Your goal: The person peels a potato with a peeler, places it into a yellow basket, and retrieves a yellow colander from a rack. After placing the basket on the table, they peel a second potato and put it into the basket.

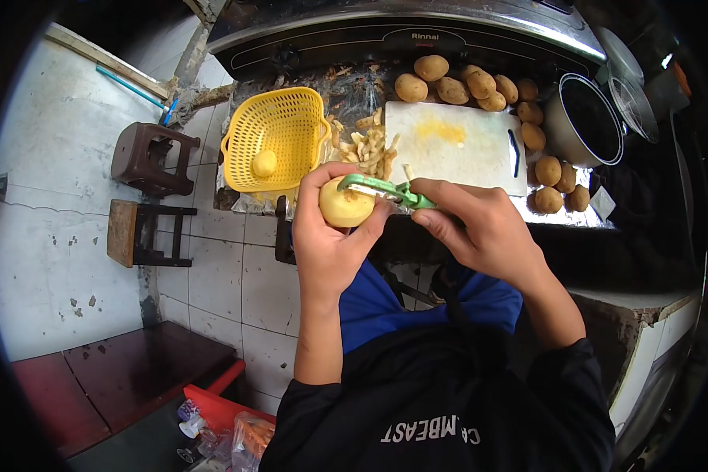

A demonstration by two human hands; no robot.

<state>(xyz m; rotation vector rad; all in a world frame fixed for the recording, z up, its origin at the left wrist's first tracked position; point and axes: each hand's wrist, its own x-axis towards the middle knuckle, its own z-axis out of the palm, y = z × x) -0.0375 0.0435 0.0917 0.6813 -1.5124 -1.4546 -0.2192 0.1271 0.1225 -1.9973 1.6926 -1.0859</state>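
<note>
A pale peeled potato [343, 211] is held in my left hand [330, 244], its fingers wrapped round the sides. My right hand [480, 228] grips the handle of a green peeler [377, 189], whose blade end lies at the top of the potato. Just beyond my hands is a heap of peelings [367, 151]. To its left stands a yellow basket [271, 106] with one peeled potato [264, 164] inside. A white cutting board [480, 153] with a yellowish stain lies to the right of the heap.
Several unpeeled potatoes [451, 90] line the back and right of the board. At the right is a metal pot [590, 118]. A stove [417, 47] stands behind. Two stools [153, 157] and a dark table [134, 377] are at the left.
</note>
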